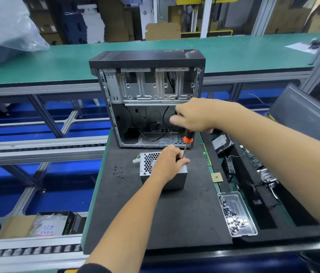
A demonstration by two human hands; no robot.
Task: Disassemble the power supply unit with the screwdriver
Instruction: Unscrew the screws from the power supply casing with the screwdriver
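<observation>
A grey metal power supply unit (177,179) with a honeycomb grille stands on the black mat (175,217), just in front of the open computer case (147,99). My left hand (168,162) rests on its top, and its fingers pinch the screwdriver's shaft near the tip. My right hand (192,115) grips the handle of the orange-and-black screwdriver (186,141) from above. The screwdriver stands nearly upright with its tip at the unit's top right corner. The screw under the tip is hidden by my fingers.
Several small black screws (118,172) lie on the mat left of the unit. A clear tray (242,211) with several screws sits at the right front. A CPU chip (216,177), a hard drive (222,143), cables and boards lie to the right. A conveyor runs on the left.
</observation>
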